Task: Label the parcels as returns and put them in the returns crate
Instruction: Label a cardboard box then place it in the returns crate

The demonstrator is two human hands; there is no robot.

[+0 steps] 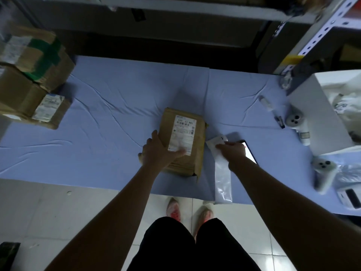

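A brown cardboard parcel (185, 139) with a white shipping label lies in the middle of the blue-covered table (109, 106). My left hand (158, 151) grips its near left corner, thumb lying across the top. Just right of the parcel, my right hand (232, 148) pinches a white paper label (216, 141) at the upper end of a long shiny backing strip (222, 178) that runs to the table's front edge. A white crate (320, 116) holding white bags stands at the right edge of the table.
A stack of brown boxes (33, 79) sits at the table's left end. A phone (251, 151) lies under my right wrist. A marker (273, 112), two grey hand scanners (295, 117) (323, 173) and a small printer (349, 198) lie near the crate. Metal shelving (320, 34) rises behind.
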